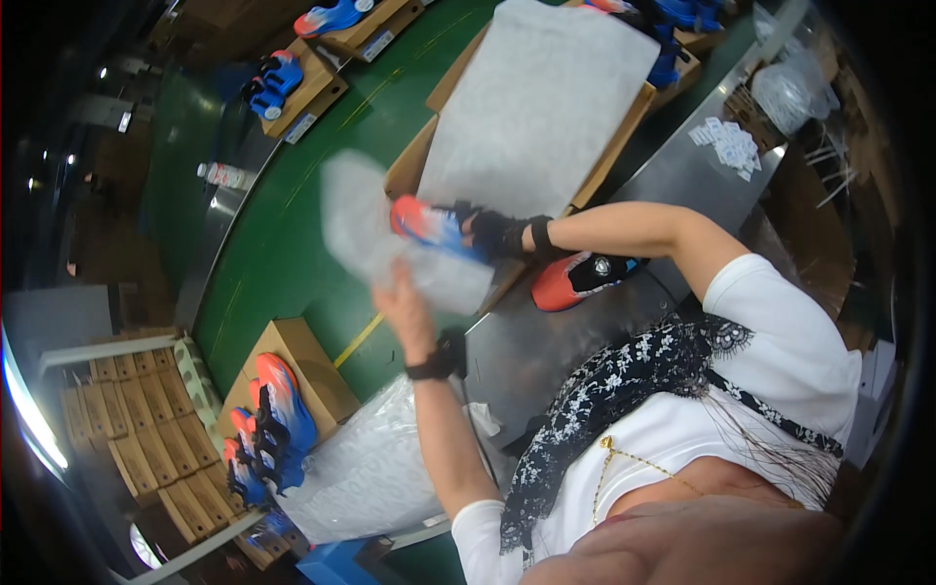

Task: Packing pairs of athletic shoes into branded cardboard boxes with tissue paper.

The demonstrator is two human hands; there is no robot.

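Wrapping now, it seems: right hand [497,232] gripping the shoe [425,224] at the box's [409,162] edge, left hand [404,310] at the paper [349,210], grip too blurred to tell, next likely calling for a fold-over.

Green belt [278,253] as ref: bottle [226,176] w/ white cap at its L edge; stacked brown cartons [141,417] L of it, nr bottom; sm. white packets [727,148] R of it; clear plastic bag [788,96] farther R.

We count one red-toed blue shoe [426,226] in our right hand [492,234] and one red-toed black shoe [559,285] near it. We also count two black wristbands [539,235] and one white-capped plastic bottle [226,175].
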